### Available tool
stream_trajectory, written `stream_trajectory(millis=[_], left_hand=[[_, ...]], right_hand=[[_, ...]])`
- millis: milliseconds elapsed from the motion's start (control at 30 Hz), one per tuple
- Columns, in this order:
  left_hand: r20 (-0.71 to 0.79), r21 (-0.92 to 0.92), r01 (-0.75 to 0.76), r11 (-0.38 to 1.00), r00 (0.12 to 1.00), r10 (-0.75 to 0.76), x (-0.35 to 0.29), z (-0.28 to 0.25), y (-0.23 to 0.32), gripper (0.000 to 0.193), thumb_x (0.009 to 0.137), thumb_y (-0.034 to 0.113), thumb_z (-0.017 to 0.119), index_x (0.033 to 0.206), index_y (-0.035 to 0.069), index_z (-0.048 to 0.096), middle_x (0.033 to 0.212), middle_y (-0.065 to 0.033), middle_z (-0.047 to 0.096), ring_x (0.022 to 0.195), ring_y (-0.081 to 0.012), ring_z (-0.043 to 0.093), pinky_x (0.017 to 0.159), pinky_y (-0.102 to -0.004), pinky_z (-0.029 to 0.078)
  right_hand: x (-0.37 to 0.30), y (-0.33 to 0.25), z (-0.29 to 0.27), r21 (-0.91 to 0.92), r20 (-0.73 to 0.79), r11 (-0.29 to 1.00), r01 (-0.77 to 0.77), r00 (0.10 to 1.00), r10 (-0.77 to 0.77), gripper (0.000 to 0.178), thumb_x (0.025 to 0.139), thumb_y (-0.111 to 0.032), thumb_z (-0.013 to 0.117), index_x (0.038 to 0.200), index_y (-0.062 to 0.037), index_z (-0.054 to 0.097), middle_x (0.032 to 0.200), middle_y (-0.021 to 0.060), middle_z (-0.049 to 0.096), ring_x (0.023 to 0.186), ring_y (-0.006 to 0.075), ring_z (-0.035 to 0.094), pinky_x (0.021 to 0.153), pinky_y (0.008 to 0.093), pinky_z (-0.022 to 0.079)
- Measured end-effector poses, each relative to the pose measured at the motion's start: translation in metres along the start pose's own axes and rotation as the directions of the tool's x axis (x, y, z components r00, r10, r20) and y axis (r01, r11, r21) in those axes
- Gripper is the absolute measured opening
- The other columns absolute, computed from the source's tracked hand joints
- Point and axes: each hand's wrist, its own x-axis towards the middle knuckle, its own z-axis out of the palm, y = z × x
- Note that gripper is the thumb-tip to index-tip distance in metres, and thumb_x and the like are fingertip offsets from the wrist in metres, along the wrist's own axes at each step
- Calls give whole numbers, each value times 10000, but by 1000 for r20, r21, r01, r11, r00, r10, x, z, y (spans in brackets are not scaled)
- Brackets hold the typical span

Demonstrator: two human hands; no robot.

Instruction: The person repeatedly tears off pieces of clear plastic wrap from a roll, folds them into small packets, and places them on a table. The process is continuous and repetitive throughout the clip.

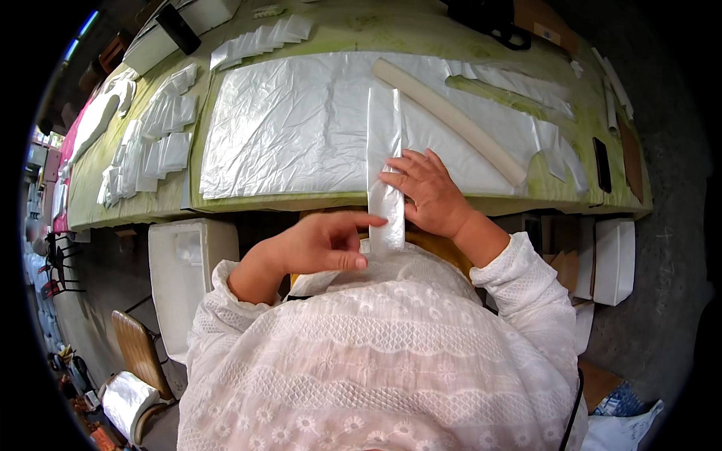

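A narrow folded strip of clear plastic film (386, 143) runs from the table over its front edge towards my body. My right hand (432, 194) lies on its right edge with the fingers stretched out and apart. My left hand (323, 242) is at the strip's left side. Its index finger reaches onto the film, the thumb stands apart and the other fingers are curled; nothing is gripped. Beneath the strip, a large wrinkled sheet of clear plastic (278, 128) covers the middle of the table. A long pale cardboard tube (451, 120) rests slantwise on this sheet, right of the strip.
The table has a green cloth (361, 30). Stacks of folded plastic pieces (165, 113) lie left, more (263, 39) at the back. A black phone (602, 164) is at the right. Below the edge stand a white foam box (169, 278) and a chair (139, 346).
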Motion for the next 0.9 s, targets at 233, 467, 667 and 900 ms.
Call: stream_trajectory(millis=[233, 467, 667, 900], left_hand=[[-206, 833, -129, 538, 830, 519, 52, -14, -7, 533, 770, 59, 749, 1293, 103, 657, 1287, -102, 655, 1234, -308, 605, 1044, -452, 452], [-412, 771, -2, 636, 760, 502, 81, -17, -37, 572, 824, 119, 751, 1369, 79, 580, 1015, -73, 737, 1049, -276, 682, 945, -434, 496], [-624, 563, 80, 823, 694, 359, 94, -13, -28, 741, 902, 169, 721, 1522, -14, 360, 794, -28, 717, 818, -261, 695, 869, -446, 504], [-642, 677, 192, 711, 627, 442, 99, -21, -41, 763, 877, 92, 711, 1538, 14, 339, 904, -72, 723, 847, -312, 694, 858, -453, 518]], right_hand=[[7, 7, 7, 149, -127, 989, 0, 992, 19, 227, 817, -107, 730, 1040, -150, 742, 1244, 26, 672, 1265, 299, 555, 1123, 526, 363], [21, 4, 6, 340, -211, 929, -145, 951, 225, 134, 805, -53, 689, 938, -71, 698, 886, 123, 732, 870, 360, 667, 857, 473, 513], [50, 1, 1, 352, -12, 759, -548, 808, 589, 216, 925, -238, 618, 979, -39, 681, 889, 176, 728, 843, 403, 688, 766, 483, 542], [69, 8, -3, 156, 102, 743, -651, 759, 644, 298, 963, -322, 573, 984, -52, 696, 943, 163, 743, 884, 391, 698, 795, 471, 552]])
